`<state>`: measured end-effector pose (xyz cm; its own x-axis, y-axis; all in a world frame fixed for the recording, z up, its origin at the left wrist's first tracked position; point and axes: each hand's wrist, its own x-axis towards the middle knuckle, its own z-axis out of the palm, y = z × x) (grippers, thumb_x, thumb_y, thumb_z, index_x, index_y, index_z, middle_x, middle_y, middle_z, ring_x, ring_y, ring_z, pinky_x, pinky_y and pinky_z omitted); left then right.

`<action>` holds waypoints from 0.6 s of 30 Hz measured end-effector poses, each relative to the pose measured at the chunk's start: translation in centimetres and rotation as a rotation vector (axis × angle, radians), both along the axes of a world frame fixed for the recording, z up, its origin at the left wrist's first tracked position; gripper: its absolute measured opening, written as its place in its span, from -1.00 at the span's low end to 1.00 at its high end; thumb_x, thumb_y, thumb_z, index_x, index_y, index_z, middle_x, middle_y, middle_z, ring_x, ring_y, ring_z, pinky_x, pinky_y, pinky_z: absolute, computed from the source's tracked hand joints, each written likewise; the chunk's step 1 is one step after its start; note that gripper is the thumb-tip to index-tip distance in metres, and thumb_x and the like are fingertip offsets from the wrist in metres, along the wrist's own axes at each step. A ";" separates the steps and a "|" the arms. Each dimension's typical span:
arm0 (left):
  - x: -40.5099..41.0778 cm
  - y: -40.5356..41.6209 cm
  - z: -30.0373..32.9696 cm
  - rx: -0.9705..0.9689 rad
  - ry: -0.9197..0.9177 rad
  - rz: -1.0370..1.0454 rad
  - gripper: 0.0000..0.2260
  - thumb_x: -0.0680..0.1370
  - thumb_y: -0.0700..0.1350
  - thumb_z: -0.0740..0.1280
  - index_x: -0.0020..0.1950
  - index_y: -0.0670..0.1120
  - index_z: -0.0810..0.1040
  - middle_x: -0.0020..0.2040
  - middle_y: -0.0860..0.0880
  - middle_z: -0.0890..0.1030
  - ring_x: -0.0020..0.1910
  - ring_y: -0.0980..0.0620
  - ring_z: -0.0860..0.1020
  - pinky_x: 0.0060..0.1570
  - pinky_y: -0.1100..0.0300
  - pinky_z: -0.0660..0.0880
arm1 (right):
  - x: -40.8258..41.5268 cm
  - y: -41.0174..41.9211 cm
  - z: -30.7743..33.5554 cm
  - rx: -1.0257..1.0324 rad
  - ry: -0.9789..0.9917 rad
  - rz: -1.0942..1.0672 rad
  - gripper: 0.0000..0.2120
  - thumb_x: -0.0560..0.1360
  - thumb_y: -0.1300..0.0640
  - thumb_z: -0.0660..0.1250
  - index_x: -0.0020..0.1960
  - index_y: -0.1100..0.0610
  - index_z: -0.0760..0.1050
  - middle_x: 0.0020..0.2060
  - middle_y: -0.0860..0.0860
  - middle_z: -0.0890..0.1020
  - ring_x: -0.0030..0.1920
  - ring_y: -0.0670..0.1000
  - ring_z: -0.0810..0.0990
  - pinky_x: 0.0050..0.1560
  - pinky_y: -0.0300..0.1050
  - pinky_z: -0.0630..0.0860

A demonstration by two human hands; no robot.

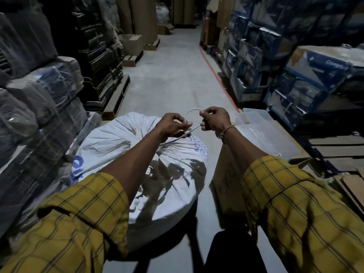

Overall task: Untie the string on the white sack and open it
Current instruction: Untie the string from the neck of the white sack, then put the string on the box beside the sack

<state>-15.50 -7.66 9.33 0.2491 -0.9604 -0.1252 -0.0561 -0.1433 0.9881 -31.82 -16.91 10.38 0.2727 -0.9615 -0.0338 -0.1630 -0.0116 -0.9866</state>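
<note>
white sack on floor at centre, its 6 o'clock end cut off by sleeves, neck hidden under left wrist | left hand at 12 o'clock of sack, pinching string | right hand at 1 o'clock, gripping the same loop | knot hard to make out

Dim warehouse aisle, grey concrete floor, stacked blue cartons, wooden pallets

You are standing in a warehouse aisle: a bare concrete floor marked with a red line, blue printed cartons stacked high on your right, plastic-wrapped bundles and flattened cardboard on wooden pallets on your left, though dim light blurs the far end.
</note>
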 end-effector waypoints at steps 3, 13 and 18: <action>-1.2 -0.8 -0.2 0.056 0.057 -0.074 -0.69 0.52 -0.16 0.55 0.13 -0.27 0.54 0.07 -0.43 0.69 -0.09 -0.28 0.75 -0.05 -0.05 0.72 | -1.4 -0.1 -0.1 0.086 -0.031 -0.007 -0.85 0.57 0.25 0.40 -0.15 0.27 0.52 -0.39 0.21 0.57 -0.40 0.14 0.66 -0.35 0.02 0.69; -4.2 -2.2 -0.6 -0.056 -0.015 -0.122 -0.62 0.51 -0.24 0.55 0.27 -0.32 0.59 0.00 -0.39 0.71 -0.11 -0.19 0.69 0.01 0.01 0.64 | -5.6 -0.6 0.6 0.205 -0.070 -0.120 -0.79 0.57 0.35 0.36 0.14 0.48 0.52 -0.21 0.28 0.60 -0.43 0.11 0.70 -0.39 -0.09 0.66; -6.3 -3.1 -0.8 0.003 0.029 -0.127 -0.68 0.54 -0.17 0.53 0.22 -0.26 0.57 -0.03 -0.26 0.71 -0.08 -0.19 0.77 -0.09 0.06 0.68 | -7.9 -1.0 1.2 0.086 0.125 -0.097 -0.76 0.57 0.23 0.39 0.09 0.42 0.60 -0.30 0.25 0.67 -0.33 0.17 0.72 -0.28 -0.03 0.71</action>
